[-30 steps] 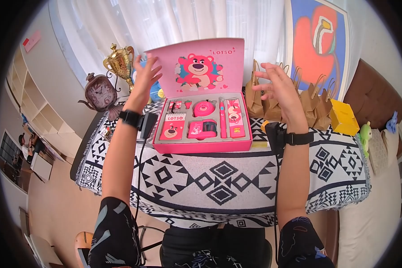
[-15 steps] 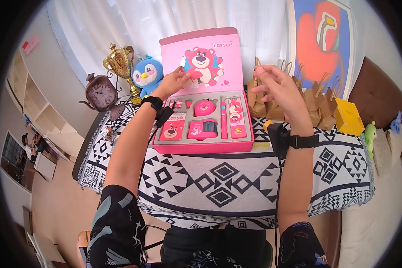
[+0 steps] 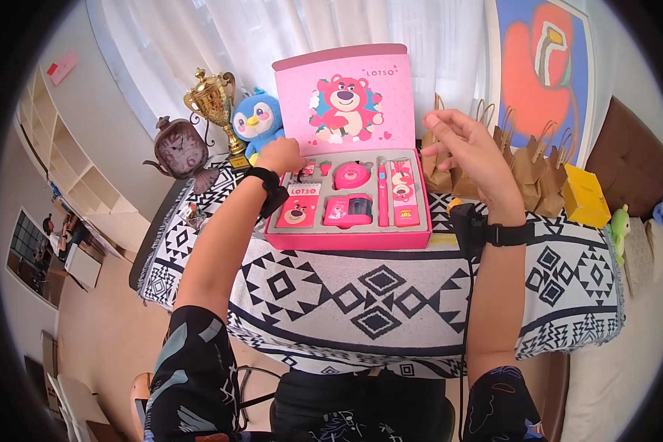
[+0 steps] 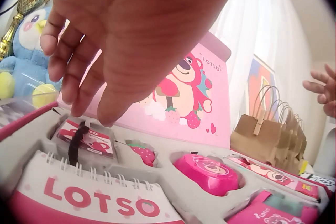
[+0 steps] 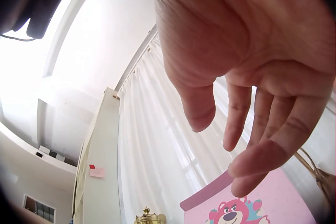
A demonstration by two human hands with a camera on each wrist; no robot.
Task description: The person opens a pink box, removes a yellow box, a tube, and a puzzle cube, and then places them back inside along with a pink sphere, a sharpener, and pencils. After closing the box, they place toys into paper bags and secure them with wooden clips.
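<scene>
My left hand (image 3: 281, 156) is over the back left corner of a pink gift box (image 3: 346, 241). In the left wrist view its fingertips point down at a small pink and white pack (image 4: 100, 145) with a black ribbon (image 4: 77, 142) across it; thumb and forefinger are apart, just above. A spiral notepad (image 4: 100, 198) marked LOTSO lies in front, a strawberry-shaped piece (image 4: 140, 154) and round pink case (image 4: 210, 174) to the right. My right hand (image 3: 468, 151) hangs in the air right of the raised lid (image 3: 302, 81), fingers loosely bent, holding nothing.
The tray also holds a pink pencil sharpener (image 3: 346, 211), a pink pen-shaped stick (image 3: 382, 199) and a narrow pack (image 3: 404, 195). Behind left stand a blue plush penguin (image 3: 259, 121), gold trophy (image 3: 212, 107) and clock (image 3: 180, 151); paper bags (image 3: 527, 177) and a yellow box (image 3: 586, 195) stand right.
My left hand came from beside the lid's left edge, passed in front of the lid, and dropped to the tray's back left corner. The right hand stays raised with its fingers slightly more bent.
</scene>
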